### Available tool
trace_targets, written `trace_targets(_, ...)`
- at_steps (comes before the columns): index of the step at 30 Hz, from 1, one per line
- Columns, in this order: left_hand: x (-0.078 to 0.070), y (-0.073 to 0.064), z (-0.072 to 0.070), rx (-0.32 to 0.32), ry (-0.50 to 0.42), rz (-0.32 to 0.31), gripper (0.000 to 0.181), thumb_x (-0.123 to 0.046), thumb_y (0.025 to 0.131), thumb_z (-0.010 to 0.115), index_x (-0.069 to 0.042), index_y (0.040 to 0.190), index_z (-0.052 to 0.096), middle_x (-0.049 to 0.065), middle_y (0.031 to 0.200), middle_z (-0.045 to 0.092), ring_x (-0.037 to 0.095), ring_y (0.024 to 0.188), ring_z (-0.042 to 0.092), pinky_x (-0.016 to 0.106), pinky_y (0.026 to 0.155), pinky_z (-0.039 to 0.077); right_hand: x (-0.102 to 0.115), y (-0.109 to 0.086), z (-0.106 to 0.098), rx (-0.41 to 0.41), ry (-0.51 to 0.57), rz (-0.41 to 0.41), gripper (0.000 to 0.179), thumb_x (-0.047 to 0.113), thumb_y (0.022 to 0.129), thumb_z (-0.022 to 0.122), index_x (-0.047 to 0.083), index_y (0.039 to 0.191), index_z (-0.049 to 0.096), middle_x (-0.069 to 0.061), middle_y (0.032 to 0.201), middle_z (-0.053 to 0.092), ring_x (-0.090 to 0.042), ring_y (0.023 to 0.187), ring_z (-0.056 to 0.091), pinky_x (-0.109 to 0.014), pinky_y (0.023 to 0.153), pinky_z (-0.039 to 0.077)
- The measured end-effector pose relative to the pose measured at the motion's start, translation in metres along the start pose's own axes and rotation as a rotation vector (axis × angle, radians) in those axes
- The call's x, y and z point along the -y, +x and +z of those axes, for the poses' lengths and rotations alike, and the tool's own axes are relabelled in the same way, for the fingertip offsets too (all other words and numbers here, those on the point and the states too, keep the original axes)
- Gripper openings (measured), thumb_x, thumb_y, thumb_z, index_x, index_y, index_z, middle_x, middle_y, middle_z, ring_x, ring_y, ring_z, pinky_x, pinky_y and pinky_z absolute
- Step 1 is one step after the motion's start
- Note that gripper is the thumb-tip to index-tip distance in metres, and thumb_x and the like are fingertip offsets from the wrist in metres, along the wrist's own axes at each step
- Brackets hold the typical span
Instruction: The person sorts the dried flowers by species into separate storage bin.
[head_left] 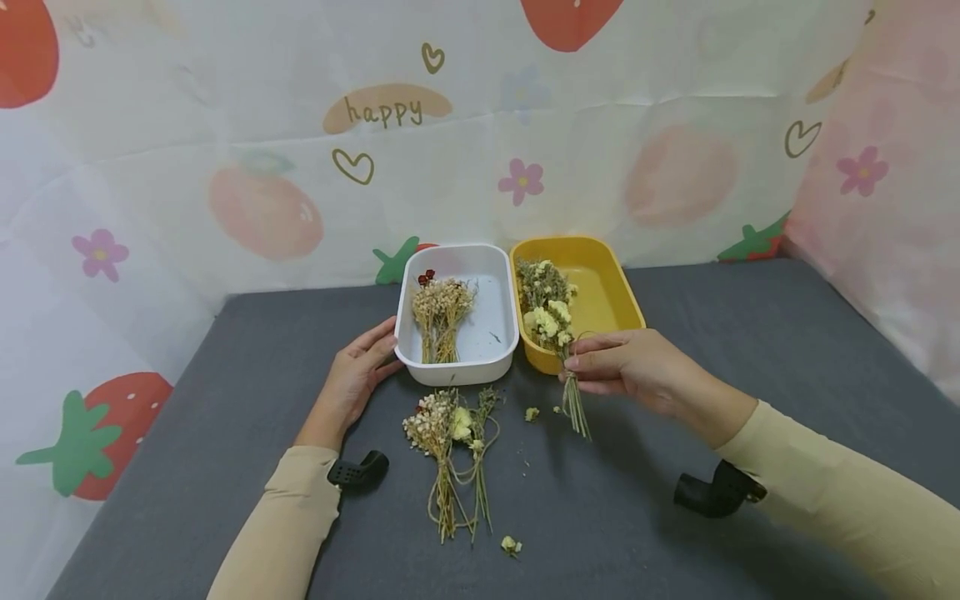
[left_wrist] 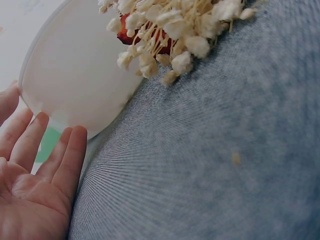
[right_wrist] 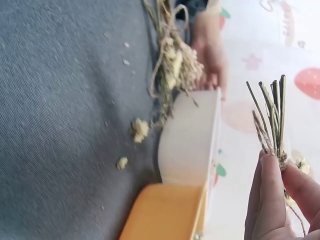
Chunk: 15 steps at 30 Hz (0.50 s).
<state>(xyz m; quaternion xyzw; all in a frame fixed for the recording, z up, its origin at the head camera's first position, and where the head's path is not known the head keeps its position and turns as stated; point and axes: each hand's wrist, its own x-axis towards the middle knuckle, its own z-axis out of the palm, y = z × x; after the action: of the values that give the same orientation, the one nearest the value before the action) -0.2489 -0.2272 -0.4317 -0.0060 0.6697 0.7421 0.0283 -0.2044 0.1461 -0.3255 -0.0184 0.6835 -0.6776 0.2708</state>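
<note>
My right hand (head_left: 637,367) pinches the string-tied stems of a small bunch of pale yellow dried flowers (head_left: 551,323) over the near left corner of the yellow tray (head_left: 600,296). In the right wrist view, the cut stems (right_wrist: 272,110) stick out past thumb and fingers. With fairly straight fingers, my left hand (head_left: 351,375) touches the left side of the white tray (head_left: 491,371). Tied bunches of cream dried flowers (head_left: 442,312), with a few dark red blooms, lie in that tray. Greyish-green dried flowers (head_left: 540,279) lie in the yellow tray, partly behind the held bunch.
On the grey cloth in front of the trays lie tied bunches, one cream and red (head_left: 435,425), another yellow and green (head_left: 476,433). Loose flower heads (head_left: 511,546) and crumbs are scattered nearby. A printed curtain (head_left: 465,167) hangs right behind the trays.
</note>
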Motion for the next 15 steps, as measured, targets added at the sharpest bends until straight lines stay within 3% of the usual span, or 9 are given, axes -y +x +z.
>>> trace_targets(3,0.000,0.000,0.000,-0.002,-0.003,0.004,0.055,-0.021,0.102,0.059,-0.009,0.153,0.040,0.010,0.158,0.041,0.013,0.133,0.052,0.024,0.099,0.054,0.006,0.002,-0.006,-0.009,0.011,0.003,0.018,0.004,0.094,0.067,0.002,0.112,0.063,0.002,0.089,0.077,-0.011,0.086,0.075,-0.027,0.084,0.062)
trace_targets(9,0.000,0.000,0.000,-0.004,-0.004,-0.003,0.055,-0.021,0.102,0.058,-0.010,0.153,0.040,0.009,0.158,0.042,0.012,0.132,0.052,0.025,0.101,0.054,0.016,0.010,-0.016,-0.034,0.011,0.009,0.045,0.006,0.097,0.063,-0.005,0.138,0.048,0.005,0.090,0.077,-0.008,0.085,0.075,-0.025,0.087,0.060)
trace_targets(15,0.000,-0.001,0.000,-0.009,-0.006,0.002,0.055,-0.022,0.102,0.059,-0.010,0.152,0.042,0.009,0.157,0.043,0.012,0.131,0.053,0.025,0.100,0.054,0.025,0.020,-0.022,-0.066,0.027,0.014,0.049,0.007,0.098,0.062,-0.003,0.142,0.045,0.006,0.088,0.077,-0.007,0.084,0.074,-0.022,0.084,0.061)
